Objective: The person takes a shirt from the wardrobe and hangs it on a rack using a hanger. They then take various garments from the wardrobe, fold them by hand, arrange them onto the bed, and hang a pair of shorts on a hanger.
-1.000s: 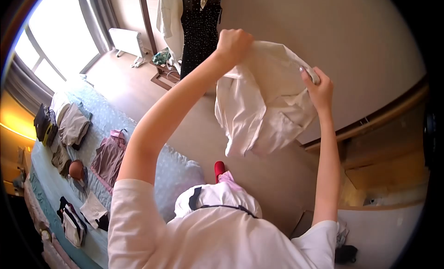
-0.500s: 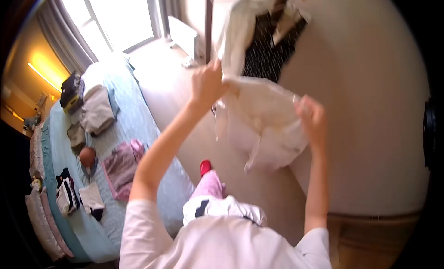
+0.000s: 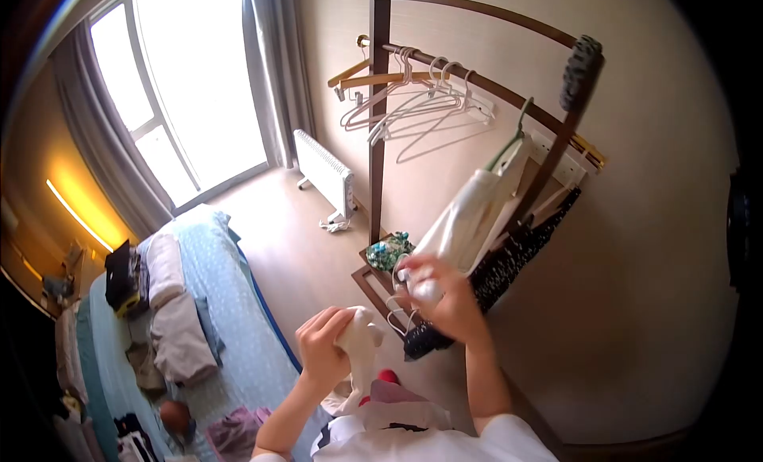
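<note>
My left hand (image 3: pixel 324 349) is closed around a bunched cream-white garment (image 3: pixel 362 343), which hangs down in front of my body. Higher and to the right is my right hand (image 3: pixel 451 303), its fingers curled, slightly blurred, with something white at the fingertips that I cannot make out. Just behind it, a long white garment (image 3: pixel 465 216) hangs from a green hanger (image 3: pixel 509 146) on the clothes rack (image 3: pixel 380 144). A black speckled garment (image 3: pixel 520 259) hangs beside it, also close to my right hand.
Several bare hangers (image 3: pixel 413 100) hang on the rail. Green patterned cloth (image 3: pixel 389 251) and white hangers sit on the rack's low shelf. A white heater (image 3: pixel 324 172) stands near the window. Folded clothes (image 3: pixel 183 339) and a round brown object (image 3: pixel 175 418) lie on the blue bed (image 3: pixel 254 359).
The white garment was stretched between both hands; now it is bunched in my left hand, lower down. My right hand has moved left. The view has tilted up, showing more of the rack.
</note>
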### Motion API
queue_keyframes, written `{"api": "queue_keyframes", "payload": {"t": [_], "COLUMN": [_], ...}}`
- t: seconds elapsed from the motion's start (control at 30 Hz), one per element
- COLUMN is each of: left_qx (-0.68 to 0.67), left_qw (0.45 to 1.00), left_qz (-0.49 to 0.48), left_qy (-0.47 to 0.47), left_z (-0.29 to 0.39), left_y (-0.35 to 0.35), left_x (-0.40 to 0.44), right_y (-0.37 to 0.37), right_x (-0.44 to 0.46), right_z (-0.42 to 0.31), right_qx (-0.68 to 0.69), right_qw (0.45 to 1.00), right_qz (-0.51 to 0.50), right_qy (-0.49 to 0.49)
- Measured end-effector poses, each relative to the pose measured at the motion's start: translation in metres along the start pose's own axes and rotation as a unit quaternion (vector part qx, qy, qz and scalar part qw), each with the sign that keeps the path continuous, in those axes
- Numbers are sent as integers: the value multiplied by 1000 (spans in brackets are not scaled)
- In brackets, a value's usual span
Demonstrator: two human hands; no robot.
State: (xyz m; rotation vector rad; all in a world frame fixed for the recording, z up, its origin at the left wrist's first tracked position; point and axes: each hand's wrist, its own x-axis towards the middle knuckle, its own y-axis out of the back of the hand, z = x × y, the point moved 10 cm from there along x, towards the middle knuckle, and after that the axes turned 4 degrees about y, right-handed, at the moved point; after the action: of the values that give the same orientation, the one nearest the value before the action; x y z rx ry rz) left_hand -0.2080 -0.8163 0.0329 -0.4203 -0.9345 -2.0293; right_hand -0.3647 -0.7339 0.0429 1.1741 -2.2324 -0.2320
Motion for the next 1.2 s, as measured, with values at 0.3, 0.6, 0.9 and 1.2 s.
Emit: {"api": "queue_keyframes", "payload": {"t": [0.3, 0.6, 0.9, 1.2], "left_qx": [-29, -29, -256, -376], "left_qw": [988, 997, 933, 854], "left_qz": [149, 11, -149, -277], "left_qy": [20, -71, -205, -227], "left_z": [-109, -179, -155, -153], "left_y": [49, 6, -59, -59], "left_x": [117, 251, 359, 332], "right_y": [53, 87, 128, 39], "right_x": [225, 317, 337, 225], "right_z": [41, 100, 143, 101], "right_qx": [-54, -447, -563, -183], "right_qw": [938, 802, 674, 835], "right_qz": [306, 393, 408, 509], "right_qy": [153, -44, -252, -102]}}
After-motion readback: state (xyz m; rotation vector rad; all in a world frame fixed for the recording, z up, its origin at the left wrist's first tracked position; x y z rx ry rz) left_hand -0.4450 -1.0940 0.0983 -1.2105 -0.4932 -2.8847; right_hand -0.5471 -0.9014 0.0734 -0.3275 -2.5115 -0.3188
